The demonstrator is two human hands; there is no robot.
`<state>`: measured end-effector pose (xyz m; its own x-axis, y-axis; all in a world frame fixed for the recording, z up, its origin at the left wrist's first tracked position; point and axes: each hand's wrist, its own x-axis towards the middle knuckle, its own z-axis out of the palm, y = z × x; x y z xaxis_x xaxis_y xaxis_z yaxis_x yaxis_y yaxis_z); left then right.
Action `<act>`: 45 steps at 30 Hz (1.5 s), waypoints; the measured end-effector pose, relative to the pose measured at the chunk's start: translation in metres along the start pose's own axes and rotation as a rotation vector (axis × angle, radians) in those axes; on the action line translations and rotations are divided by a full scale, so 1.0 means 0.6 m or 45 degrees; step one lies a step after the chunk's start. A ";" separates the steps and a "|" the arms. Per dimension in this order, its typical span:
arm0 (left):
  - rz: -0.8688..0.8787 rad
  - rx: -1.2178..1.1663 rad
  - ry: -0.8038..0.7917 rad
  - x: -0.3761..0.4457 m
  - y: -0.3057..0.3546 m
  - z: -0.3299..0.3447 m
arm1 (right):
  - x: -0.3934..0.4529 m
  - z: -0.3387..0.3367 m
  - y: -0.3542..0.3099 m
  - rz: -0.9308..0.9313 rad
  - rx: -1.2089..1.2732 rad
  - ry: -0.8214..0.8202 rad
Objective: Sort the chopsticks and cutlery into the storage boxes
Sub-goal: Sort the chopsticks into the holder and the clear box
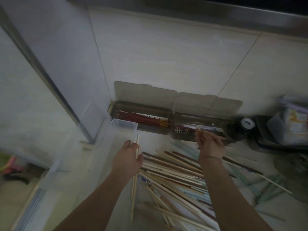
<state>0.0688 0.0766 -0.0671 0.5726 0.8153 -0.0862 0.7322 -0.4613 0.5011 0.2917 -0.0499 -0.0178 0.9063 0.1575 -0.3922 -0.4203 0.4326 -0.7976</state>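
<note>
**Head view: both hands at the chopstick boxes**

Head-camera footage is dim and somewhat blurred. Furthest left of the left hand (128, 157), a clear plastic bin (93, 147) is seen, its far rim just beyond the fingertips. The left hand is held with fingers curled around a pale wooden chopstick (135, 177), which runs lengthwise under the palm and out past the wrist. Beyond this hand and slightly to its right, a smoky storage box (143, 119) is set against the wall with its lid raised; red chopsticks (141, 116) are laid inside. Between the two forearms, and spreading right, a loose pile of chopsticks (175, 177) in wood, brown and pale blue is scattered on the surface. The right hand (210, 145) is raised over the near edge of a second smoky box (198, 129), fingers closed on a thin stick (215, 139); its colour cannot be made out. Right of that hand, a dark round jar (240, 129) and a dark tray (273, 135) are placed.
</note>
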 end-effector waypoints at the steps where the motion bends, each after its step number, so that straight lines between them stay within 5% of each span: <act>1: 0.004 0.001 0.000 0.000 0.000 0.001 | 0.001 0.021 0.012 0.033 0.010 0.018; 7: 0.005 0.018 -0.003 -0.001 0.001 0.004 | 0.008 0.097 0.067 0.117 -0.218 -0.001; 12: 0.033 0.012 0.000 -0.001 0.001 0.004 | 0.033 0.094 0.065 0.185 -0.711 -0.238; 18: 0.025 -0.010 0.014 0.000 0.000 0.005 | 0.050 0.009 -0.014 -0.225 -1.113 -0.360; 25: 0.000 -0.002 0.017 0.002 0.001 0.007 | 0.039 -0.159 -0.068 -0.553 -1.549 -0.173; 29: 0.023 0.008 0.028 0.002 0.001 0.006 | 0.016 -0.190 -0.054 -0.725 -1.762 -0.277; 38: 0.027 0.005 0.010 0.001 0.001 0.000 | 0.017 0.032 0.009 -1.087 -1.974 -0.924; 45: 0.027 0.002 -0.001 0.000 -0.002 0.001 | 0.049 0.124 0.063 -1.079 -2.337 -0.985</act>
<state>0.0680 0.0771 -0.0683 0.5886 0.8049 -0.0761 0.7203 -0.4793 0.5015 0.3059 0.0374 -0.0254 0.4830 0.8750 0.0345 0.8524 -0.4607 -0.2474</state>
